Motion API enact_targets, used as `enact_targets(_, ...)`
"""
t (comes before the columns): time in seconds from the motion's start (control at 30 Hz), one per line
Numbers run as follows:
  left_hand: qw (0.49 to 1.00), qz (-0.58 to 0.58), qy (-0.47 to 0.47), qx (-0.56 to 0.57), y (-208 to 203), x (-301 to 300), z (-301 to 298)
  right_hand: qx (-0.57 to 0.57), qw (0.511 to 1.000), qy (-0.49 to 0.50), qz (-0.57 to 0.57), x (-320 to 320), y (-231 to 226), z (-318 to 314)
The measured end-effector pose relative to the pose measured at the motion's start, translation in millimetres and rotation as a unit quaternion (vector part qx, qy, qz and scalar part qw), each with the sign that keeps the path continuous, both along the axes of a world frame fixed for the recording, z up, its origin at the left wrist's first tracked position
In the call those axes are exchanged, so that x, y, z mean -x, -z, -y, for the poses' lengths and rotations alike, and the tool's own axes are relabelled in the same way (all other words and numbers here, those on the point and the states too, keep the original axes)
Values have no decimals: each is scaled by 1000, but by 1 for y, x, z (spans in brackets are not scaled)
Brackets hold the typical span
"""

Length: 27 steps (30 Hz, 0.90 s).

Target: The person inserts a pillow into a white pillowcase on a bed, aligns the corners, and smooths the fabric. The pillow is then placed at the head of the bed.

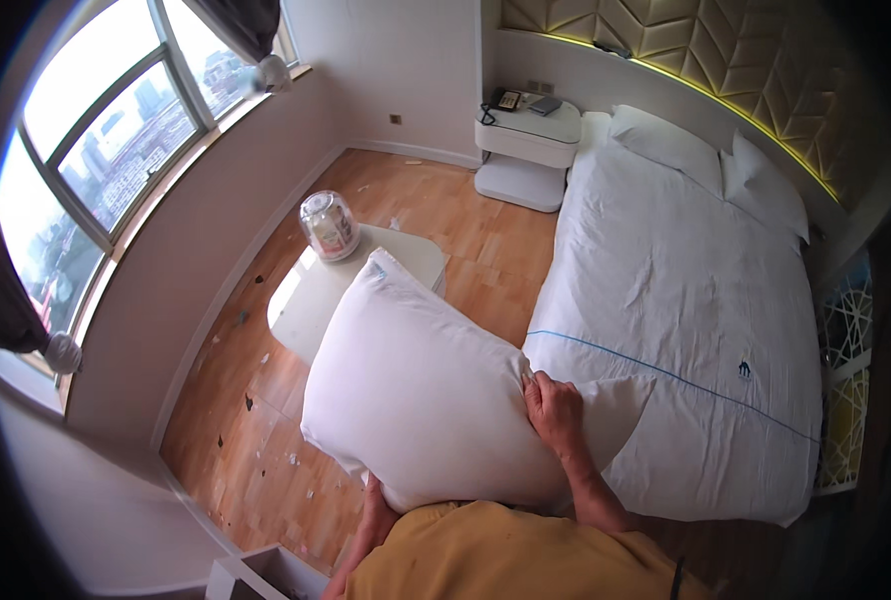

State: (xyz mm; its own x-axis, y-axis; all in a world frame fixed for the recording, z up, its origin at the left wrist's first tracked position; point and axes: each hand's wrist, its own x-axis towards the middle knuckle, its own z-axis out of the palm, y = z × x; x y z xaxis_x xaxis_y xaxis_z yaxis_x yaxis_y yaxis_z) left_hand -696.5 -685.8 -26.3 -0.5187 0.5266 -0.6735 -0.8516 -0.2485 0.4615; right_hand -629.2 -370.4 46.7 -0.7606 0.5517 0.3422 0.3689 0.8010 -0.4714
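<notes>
A plump white pillow [416, 390] is held up in front of my body, tilted, with one corner pointing away toward the white table. My right hand [554, 408] is closed on its right edge, bunching the fabric between the fingers. Low on the near left side, my left hand [374, 515] grips the pillow's edge; most of its fingers are hidden behind the cloth. To the right of the pillow lies a bed [666, 270] with a white cover, crossed by a thin blue line. A loose flap of the pillowcase hangs out past my right hand, over the bed.
A white table [406, 255] carries a clear domed container [329, 226]. Two more pillows [666, 150] rest at the bed's head, beside a white nightstand [531, 130] with a telephone [507, 100]. Debris litters the wooden floor [256, 400]. Windows [116, 140] line the left wall.
</notes>
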Motion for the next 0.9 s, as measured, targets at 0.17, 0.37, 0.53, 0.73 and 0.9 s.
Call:
enact_targets(0.17,997,48,67,-11,12,85,-2,2,998,65,14,38,-16,9)
enact_targets(0.37,992,15,121,-24,33,151,7,-4,994,107,11,78,-26,26)
enact_targets(0.53,984,17,175,-38,33,184,-15,25,986,163,31,80,-20,23)
enact_targets(0.73,969,3,245,-19,-24,219,-94,48,958,280,44,69,-21,1)
enact_targets(0.9,946,-70,305,-82,26,259,-163,30,946,322,29,81,-10,-51)
